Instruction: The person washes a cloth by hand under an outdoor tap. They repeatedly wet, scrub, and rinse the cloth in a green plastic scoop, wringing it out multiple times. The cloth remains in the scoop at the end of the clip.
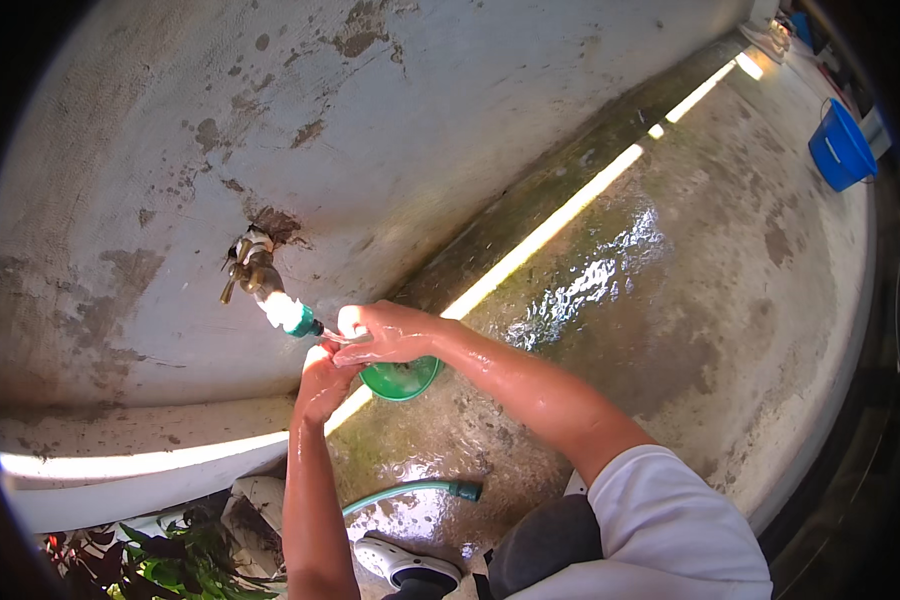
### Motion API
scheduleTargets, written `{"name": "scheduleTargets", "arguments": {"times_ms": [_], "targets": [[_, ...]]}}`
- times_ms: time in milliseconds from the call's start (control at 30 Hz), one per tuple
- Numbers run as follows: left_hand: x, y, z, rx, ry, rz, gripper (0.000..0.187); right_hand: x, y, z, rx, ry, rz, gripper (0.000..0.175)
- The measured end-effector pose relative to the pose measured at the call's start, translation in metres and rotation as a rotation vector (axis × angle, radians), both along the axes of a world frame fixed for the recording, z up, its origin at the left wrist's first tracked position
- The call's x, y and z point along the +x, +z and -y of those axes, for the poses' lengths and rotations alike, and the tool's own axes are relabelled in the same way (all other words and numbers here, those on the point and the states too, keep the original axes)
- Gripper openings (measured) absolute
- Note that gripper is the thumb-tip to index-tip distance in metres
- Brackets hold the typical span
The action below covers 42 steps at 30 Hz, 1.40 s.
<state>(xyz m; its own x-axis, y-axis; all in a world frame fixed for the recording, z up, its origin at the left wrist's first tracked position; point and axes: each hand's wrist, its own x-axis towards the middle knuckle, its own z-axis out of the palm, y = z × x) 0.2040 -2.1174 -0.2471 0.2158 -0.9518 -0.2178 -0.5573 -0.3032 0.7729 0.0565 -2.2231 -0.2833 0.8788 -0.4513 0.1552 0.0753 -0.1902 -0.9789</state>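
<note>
Water runs from a wall tap (255, 270) with a green hose connector (300, 321) on its spout. Just below that outlet, my left hand (326, 382) and my right hand (390, 334) meet in the stream, both wet. The fingers of my right hand curl over those of my left, hiding part of them. Whether anything small lies between them cannot be seen. Behind and below my right hand is a green plastic basin (401, 381), partly covered by it, with water in it.
A green hose (412, 487) with a dark end fitting lies on the wet concrete floor (495, 420) near my white clog (405, 562). The stained wall (420, 150) rises behind the tap. Leafy plants (165, 555) grow at lower left. A blue bucket (841, 146) stands far right.
</note>
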Motion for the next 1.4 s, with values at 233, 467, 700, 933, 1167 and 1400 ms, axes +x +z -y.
{"name": "scheduleTargets", "arguments": {"times_ms": [233, 467, 700, 933, 1167, 1400], "targets": [[0.004, -0.05, -0.002, 0.133, 0.189, -0.081, 0.036, -0.025, -0.022, 0.035, 0.582, -0.344, 0.385, 0.035], [-0.003, -0.107, 0.01, -0.241, 0.483, -1.453, 0.046, 0.059, -0.004, -0.061, 0.395, -0.49, 0.459, 0.027], [-0.035, -0.118, 0.024, -0.087, 0.507, -1.466, 0.037, 0.06, -0.045, -0.033, 0.361, -0.606, 0.099, 0.056], [0.019, -0.138, 0.001, -0.515, -0.168, -1.718, 0.044, 0.096, -0.04, -0.08, 0.09, -0.517, 0.26, 0.035], [-0.044, -0.02, -0.005, 0.482, 0.073, -0.206, 0.058, 0.033, -0.05, -0.004, -0.029, -0.697, 0.09, 0.033], [0.016, -0.011, 0.0, -0.187, 0.51, -0.933, 0.029, 0.016, -0.051, -0.023, -0.404, -0.37, -0.306, 0.06]]}}
